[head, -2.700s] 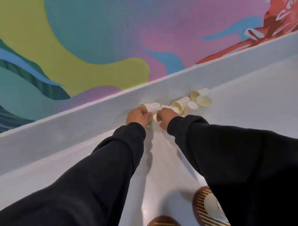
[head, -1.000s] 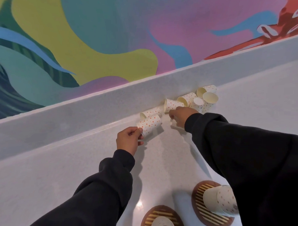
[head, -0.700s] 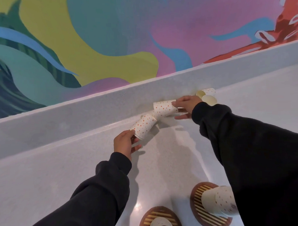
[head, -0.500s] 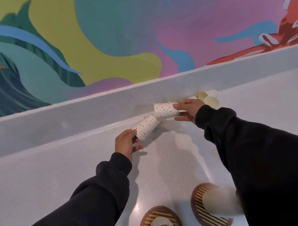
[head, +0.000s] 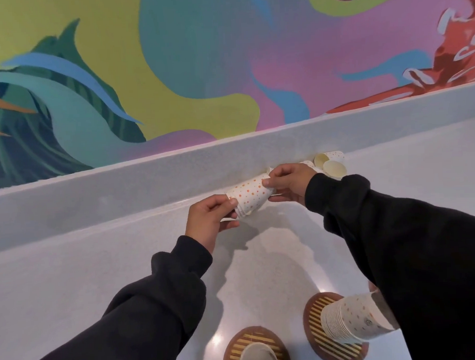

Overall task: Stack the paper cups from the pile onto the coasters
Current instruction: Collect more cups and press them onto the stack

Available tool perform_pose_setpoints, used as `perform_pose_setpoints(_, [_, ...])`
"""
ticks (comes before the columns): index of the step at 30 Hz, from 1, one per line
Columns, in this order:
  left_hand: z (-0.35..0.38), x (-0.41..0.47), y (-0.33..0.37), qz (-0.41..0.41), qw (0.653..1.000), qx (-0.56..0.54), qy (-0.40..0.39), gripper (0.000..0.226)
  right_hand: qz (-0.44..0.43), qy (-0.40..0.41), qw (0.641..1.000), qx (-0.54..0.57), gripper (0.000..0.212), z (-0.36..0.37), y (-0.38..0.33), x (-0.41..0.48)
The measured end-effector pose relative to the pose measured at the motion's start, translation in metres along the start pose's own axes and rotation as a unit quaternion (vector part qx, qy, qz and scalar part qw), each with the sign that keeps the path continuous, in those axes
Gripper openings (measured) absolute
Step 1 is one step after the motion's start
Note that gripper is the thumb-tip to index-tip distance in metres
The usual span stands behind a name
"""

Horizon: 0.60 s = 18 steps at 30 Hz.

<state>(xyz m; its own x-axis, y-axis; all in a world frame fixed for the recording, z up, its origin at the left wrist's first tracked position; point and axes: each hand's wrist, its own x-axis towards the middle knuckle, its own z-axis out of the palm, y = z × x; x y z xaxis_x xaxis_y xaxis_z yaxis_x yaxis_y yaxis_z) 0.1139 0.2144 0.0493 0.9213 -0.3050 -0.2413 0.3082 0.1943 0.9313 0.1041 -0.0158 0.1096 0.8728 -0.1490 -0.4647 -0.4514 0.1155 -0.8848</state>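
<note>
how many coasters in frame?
2. One coaster at bottom right holds a tall cup stack, partly behind the right sleeve. The other sits at the bottom edge, left of it, with a cup on it. More could be hidden below the frame.

White cups (head: 249, 197), orange dots

no readable text, labels or numbers
</note>
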Motion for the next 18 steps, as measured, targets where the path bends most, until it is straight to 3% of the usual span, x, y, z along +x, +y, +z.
perform_pose_setpoints(5, [0.015, -0.018, 0.016, -0.005, 0.993, -0.114, -0.037, 0.011, -0.048, 0.025, 0.997, 0.047, 0.071, 0.029, -0.010, -0.041])
perform_pose_setpoints(9, [0.022, -0.032, 0.018, -0.043, 0.979, -0.161, -0.113, 0.017, -0.042, 0.055, 0.997, 0.045, 0.063, 0.050, -0.001, -0.072])
perform_pose_setpoints(12, [0.015, -0.029, 0.010, -0.070, 0.977, -0.142, -0.146, 0.028, -0.058, 0.123, 0.980, 0.147, 0.058, 0.051, 0.022, -0.090])
perform_pose_setpoints(14, [0.007, -0.021, -0.002, -0.093, 0.984, -0.085, -0.125, 0.032, -0.078, 0.168, 0.957, 0.223, 0.059, 0.047, 0.040, -0.103])
perform_pose_setpoints(16, [0.001, -0.009, -0.022, -0.092, 0.993, 0.048, -0.058, 0.025, -0.076, 0.191, 0.940, 0.274, 0.058, 0.044, 0.059, -0.116])
perform_pose_setpoints(18, [-0.001, 0.004, -0.043, -0.054, 0.979, 0.195, 0.011, 0.022, -0.062, 0.203, 0.929, 0.302, 0.056, 0.044, 0.076, -0.125])
